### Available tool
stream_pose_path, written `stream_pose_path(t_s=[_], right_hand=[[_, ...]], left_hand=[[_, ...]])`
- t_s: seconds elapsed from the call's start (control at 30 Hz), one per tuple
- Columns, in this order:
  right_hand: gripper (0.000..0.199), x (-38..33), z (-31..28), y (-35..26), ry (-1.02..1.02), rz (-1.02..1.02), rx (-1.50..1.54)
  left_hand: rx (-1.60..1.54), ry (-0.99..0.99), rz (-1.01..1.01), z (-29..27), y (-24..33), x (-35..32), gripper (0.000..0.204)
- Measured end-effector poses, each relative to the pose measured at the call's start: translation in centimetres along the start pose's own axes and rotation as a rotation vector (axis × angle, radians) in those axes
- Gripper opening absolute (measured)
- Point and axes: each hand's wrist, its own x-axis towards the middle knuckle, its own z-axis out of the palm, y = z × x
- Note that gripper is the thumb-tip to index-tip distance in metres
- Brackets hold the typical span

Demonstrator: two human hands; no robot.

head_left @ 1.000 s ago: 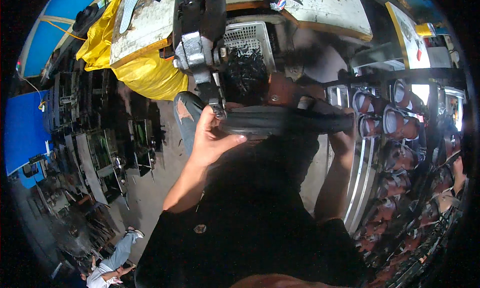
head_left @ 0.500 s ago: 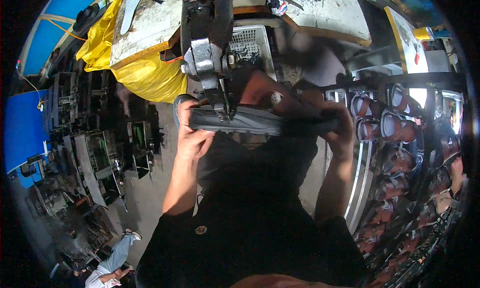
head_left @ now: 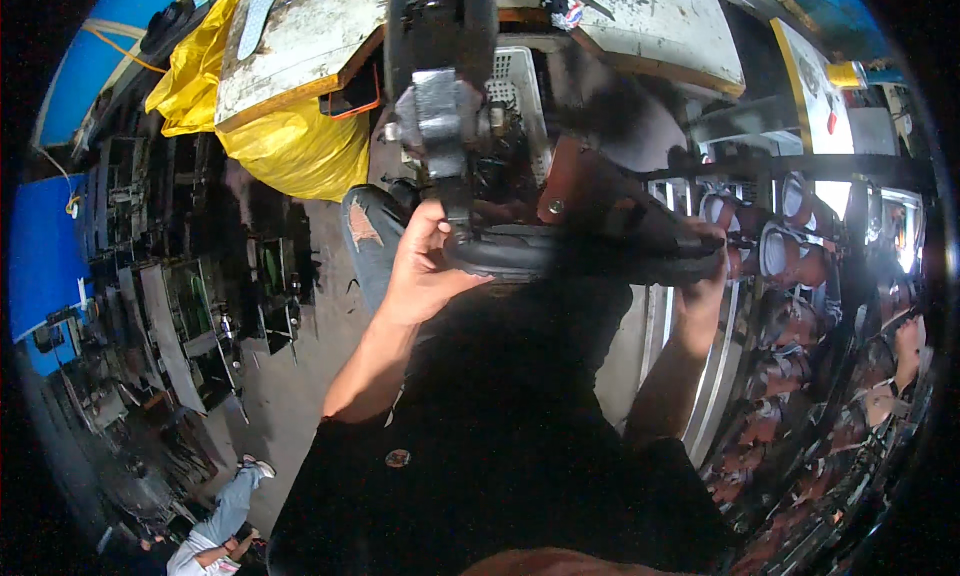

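A sandal with a thick black sole [head_left: 520, 256] and a brown upper [head_left: 570, 181] bearing a metal rivet lies sideways between my hands. Its left end is gripped by my left hand [head_left: 422, 276], thumb along the sole's near edge and fingers curled over the top. My right hand [head_left: 704, 286] is closed round the other end, partly in deep shadow. Over the sandal's left end comes down the narrow foot of a dark stitching machine [head_left: 437, 126], close to my left fingers. Whether its needle touches the sole is hidden.
Behind the machine stands a white plastic basket [head_left: 520, 86], between two worn white tables [head_left: 300, 51]. A yellow sack [head_left: 300, 156] hangs at the left. Racks of brown sandals [head_left: 790, 256] fill the right side. Another person [head_left: 225, 526] is at the lower left.
Both hands have shifted the sandal to the right, so the machine's foot now meets it nearer its left end. More of the brown upper shows. The view has shifted slightly.
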Motion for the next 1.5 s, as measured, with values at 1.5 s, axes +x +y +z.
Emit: stream_pose_path(t_s=[1.5], right_hand=[[0.039,5.2,12.9,-1.1,-0.416,-0.059,0.129]], left_hand=[[-0.088,0.370,0.050,-9.0,4.0,-1.0,0.066]])
